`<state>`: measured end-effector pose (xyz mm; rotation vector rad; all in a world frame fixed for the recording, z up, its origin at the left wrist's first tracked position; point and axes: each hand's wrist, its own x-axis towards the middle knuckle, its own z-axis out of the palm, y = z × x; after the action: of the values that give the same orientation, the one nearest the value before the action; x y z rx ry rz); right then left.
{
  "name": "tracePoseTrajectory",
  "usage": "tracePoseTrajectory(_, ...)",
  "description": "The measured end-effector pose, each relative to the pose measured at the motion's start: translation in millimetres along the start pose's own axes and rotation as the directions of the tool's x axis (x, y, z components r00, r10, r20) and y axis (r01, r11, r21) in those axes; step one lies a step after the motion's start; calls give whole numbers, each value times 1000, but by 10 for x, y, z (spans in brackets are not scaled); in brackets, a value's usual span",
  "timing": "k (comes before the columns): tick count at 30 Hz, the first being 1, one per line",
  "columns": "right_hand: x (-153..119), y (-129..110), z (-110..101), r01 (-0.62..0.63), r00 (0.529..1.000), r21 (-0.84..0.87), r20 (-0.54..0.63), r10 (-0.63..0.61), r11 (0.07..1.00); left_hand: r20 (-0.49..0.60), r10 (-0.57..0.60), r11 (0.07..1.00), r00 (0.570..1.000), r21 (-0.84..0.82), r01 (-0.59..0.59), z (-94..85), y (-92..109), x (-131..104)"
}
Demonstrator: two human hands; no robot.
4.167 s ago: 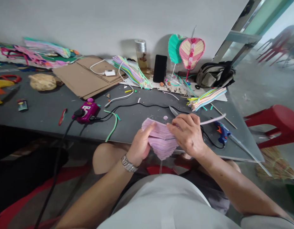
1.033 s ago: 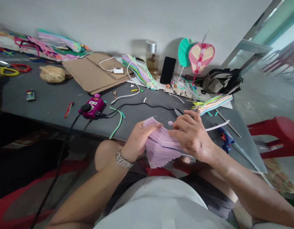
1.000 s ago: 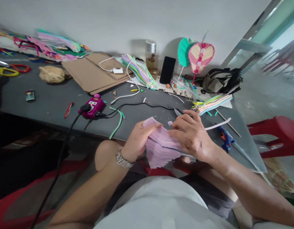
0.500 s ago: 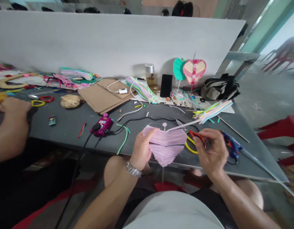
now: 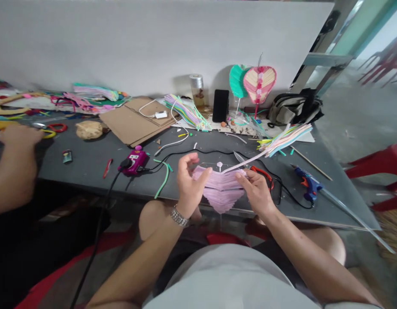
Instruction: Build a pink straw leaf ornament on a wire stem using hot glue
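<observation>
Red-handled metal scissors [image 5: 262,171], now put down on the flat grey tbl [image 5: 85,162], prob. so the R hand [image 5: 256,192] can pinch the R edge of the lilac ribbed fuzzy heart [image 5: 221,182] over the near tbl edge, L hand [image 5: 189,187] w/ thumb on its L side, grip unclear.

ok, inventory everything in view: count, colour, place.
table: 1, grey, across middle
pleated heart: 1, lilac, front centre
loose strip: 1, lilac, from heart's top, rightward
scissors: at least 2, red-handled, far left, right
glue gun: 1, blue, right
phone: 1, black, back centre
bottle: 1, clear, beside phone
fans: 2, green, pink, back right
bag: 1, dark, back right
cardboard: stack, brown, back left
socket box: 1, magenta, left
strip bundles: 3, pastel, left, centre, right
stools: several, red, right
scraps: uncounted, mixed, scattered
co-worker's hand: 1, bare, far left
watch: 1, silver, left wrist
left hand: 1, bare, heart's left edge
right hand: 1, bare, heart's right edge
</observation>
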<state>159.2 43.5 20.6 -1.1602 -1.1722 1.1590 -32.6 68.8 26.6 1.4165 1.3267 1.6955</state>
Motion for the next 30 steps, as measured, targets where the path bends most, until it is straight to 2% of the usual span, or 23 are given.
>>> tracePoseTrajectory(2, 5, -24, 15, -8, 1000, 12, -5, 8, 1000, -5, 278, 935, 961, 230, -269, -50, 37, -32)
tracePoseTrajectory(4, 32, -149, 22, 14, 1000, 14, -3, -14, 1000, 56, 447, 833, 893, 338, -439, -103, 141, -75)
tracePoseTrajectory(5, 54, -255, 22, 43, 999, 9, 1, -43, 999, 72, 492, 802, 867, 349, -485, -131, 213, -91)
tracePoseTrajectory(7, 106, -535, 21, 142, 990, -23, 4, -142, 990, 45, 533, 799, 845, 303, -520, -187, 370, -96)
tracePoseTrajectory(9, 153, -844, 34, 288, 957, -119, -6, -291, 950, -4, 506, 847, 862, 190, -496, -237, 515, -61)
tracePoseTrajectory(11, 195, -1079, 76, 464, 874, -280, -12, -486, 840, -22, 390, 920, 921, 61, -388, -268, 611, -6)
tracePoseTrajectory(13, 245, -1162, 151, 635, 730, -432, 63, -681, 640, -14, 177, 979, 984, -99, -178, -276, 629, 23)
tracePoseTrajectory(14, 274, -1136, 196, 707, 644, -483, 140, -752, 516, -3, 44, 979, 999, -199, -44, -272, 603, 12)
tracePoseTrajectory(15, 301, -1068, 244, 763, 566, -517, 242, -788, 388, 21, -96, 947, 995, -307, 98, -266, 554, -23)
tracePoseTrajectory(16, 324, -964, 292, 803, 496, -534, 357, -791, 262, 51, -231, 882, 972, -409, 231, -261, 484, -85)
tracePoseTrajectory(17, 339, -832, 339, 820, 455, -552, 470, -757, 150, 87, -355, 803, 931, -482, 352, -259, 396, -174)
tracePoseTrajectory(18, 344, -681, 383, 825, 433, -562, 573, -695, 51, 111, -460, 724, 881, -528, 444, -263, 295, -286)
tracePoseTrajectory(20, 320, -363, 461, 826, 423, -558, 707, -567, -81, 130, -608, 595, 783, -578, 558, -294, 74, -552)
tracePoseTrajectory(21, 294, -210, 494, 823, 432, -556, 742, -513, -112, 131, -647, 575, 752, -564, 593, -324, -36, -691)
tracePoseTrajectory(22, 264, -71, 523, 819, 449, -560, 761, -469, -124, 113, -655, 598, 748, -527, 603, -362, -141, -821)
tracePoseTrajectory(23, 230, 52, 547, 814, 473, -568, 770, -429, -123, 72, -639, 659, 766, -463, 593, -408, -236, -936)
tracePoseTrajectory(26, 138, 309, 586, 798, 540, -596, 772, -335, -87, -72, -468, 880, 881, -129, 458, -557, -445, -1138)
tracePoseTrajectory(28, 96, 392, 588, 796, 565, -604, 768, -301, -47, -66, -303, 942, 951, 133, 309, -636, -520, -1150)
tracePoseTrajectory(30, 71, 429, 578, 787, 590, -617, 752, -295, 1, 23, -121, 938, 992, 331, 107, -684, -556, -1100)
